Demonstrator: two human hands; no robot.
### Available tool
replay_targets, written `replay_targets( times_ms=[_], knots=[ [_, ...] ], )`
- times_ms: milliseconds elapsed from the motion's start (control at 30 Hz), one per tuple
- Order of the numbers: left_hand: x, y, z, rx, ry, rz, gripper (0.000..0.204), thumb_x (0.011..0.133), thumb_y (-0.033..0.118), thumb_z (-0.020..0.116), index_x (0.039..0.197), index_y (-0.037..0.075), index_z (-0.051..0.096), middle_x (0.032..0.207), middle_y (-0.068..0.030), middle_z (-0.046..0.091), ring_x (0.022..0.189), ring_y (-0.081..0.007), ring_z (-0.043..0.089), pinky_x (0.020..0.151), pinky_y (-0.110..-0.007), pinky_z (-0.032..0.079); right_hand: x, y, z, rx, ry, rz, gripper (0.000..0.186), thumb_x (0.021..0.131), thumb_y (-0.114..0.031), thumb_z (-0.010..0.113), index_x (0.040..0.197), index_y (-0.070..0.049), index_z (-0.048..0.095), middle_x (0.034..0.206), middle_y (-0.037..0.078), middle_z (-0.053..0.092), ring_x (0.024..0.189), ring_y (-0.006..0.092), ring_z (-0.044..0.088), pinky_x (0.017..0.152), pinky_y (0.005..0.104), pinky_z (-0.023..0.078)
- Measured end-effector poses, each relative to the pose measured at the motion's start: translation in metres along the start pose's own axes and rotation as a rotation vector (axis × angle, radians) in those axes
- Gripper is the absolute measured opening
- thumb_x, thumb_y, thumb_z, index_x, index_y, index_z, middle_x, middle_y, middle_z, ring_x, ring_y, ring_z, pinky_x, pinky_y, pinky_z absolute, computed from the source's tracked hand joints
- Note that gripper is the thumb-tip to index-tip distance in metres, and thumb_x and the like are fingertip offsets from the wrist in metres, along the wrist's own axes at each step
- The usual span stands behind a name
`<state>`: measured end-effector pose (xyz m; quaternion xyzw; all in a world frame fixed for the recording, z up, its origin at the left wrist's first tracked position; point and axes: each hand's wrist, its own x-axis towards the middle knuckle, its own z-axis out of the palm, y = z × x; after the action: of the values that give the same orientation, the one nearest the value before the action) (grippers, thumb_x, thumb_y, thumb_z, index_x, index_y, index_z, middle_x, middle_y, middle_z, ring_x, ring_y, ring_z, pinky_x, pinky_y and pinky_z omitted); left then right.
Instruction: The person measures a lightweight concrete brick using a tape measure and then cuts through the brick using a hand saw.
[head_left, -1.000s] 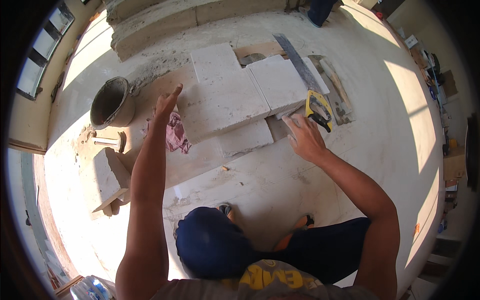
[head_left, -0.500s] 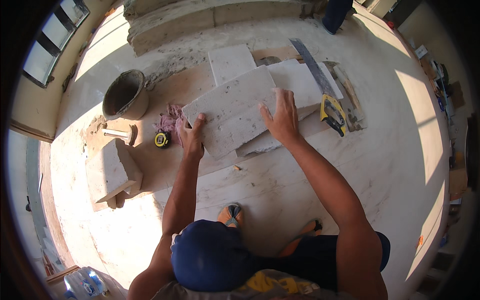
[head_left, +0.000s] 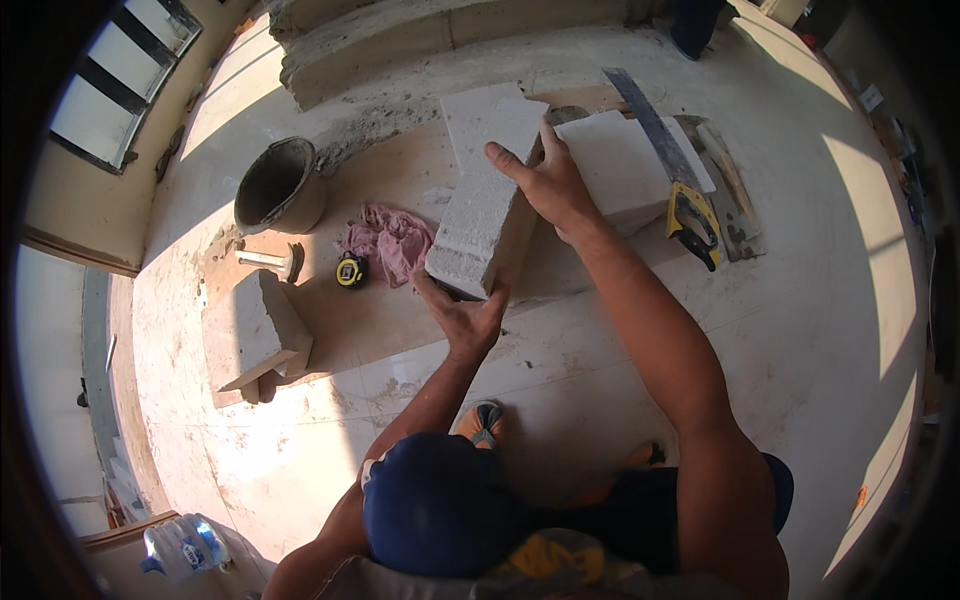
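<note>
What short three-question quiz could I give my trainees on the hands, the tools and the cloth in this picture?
1. What do the left hand and the right hand both touch?
2. True or false: the handsaw lies to the left of the bucket.
3. Fill in: the cloth beside the tape measure is ____.

Key: 1. A pale block. 2. False; it lies to the right. 3. Pink.

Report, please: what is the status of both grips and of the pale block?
Left grip at near end of pale block; right grip toward its far end. Pink cloth close beside left grip. Handsaw rests on another block.
</note>
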<state>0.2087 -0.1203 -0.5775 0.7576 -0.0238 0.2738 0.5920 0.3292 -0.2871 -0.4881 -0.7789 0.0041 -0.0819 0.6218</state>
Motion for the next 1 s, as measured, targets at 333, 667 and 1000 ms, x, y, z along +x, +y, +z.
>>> replay_targets(
  times_ms=[333, 667, 1000],
  knots=[
    [-0.066, 0.021, 0.059, 0.034, -0.336, 0.158, 0.095, 0.082, 0.021, 0.09, 0.15, -0.006, 0.028, 0.153, -0.0324, 0.035, 0.145, -0.0467, 0.041, 0.118, -0.054, 0.041, 0.023, -0.005, -0.029, -0.559, -0.13, -0.029, 0.123, 0.063, -0.022, 0.09, 0.17, -0.012, 0.03, 0.159, 0.03, 0.047, 0.147, 0.044, 0.049, 0.121, 0.0463, 0.045],
    [0.0, -0.068, -0.029, 0.23, -0.147, -0.005, 0.031, 0.097, 0.011, 0.071, 0.123, -0.002, 0.06, 0.137, -0.0281, 0.056, 0.127, -0.046, 0.058, 0.106, -0.052, 0.048, 0.023, -0.029, -0.051, -0.554, -0.579, -0.087, 0.113, 0.064, -0.018, 0.087, 0.166, -0.02, 0.041, 0.155, 0.027, 0.056, 0.14, 0.0393, 0.056, 0.118, 0.0422, 0.046],
    [0.071, -0.163, -0.127, 0.907, 0.059, 0.014, 0.045, 0.097, 0.036, 0.073, 0.129, 0.004, 0.065, 0.142, -0.0269, 0.056, 0.137, -0.0451, 0.051, 0.112, -0.056, 0.043, -0.001, -0.036, 0.01, -0.566, 0.162, 0.224, 0.103, 0.075, -0.025, 0.088, 0.161, 0.0, 0.037, 0.149, 0.034, 0.047, 0.132, 0.0493, 0.06, 0.111, 0.0488, 0.055]
  ],
)
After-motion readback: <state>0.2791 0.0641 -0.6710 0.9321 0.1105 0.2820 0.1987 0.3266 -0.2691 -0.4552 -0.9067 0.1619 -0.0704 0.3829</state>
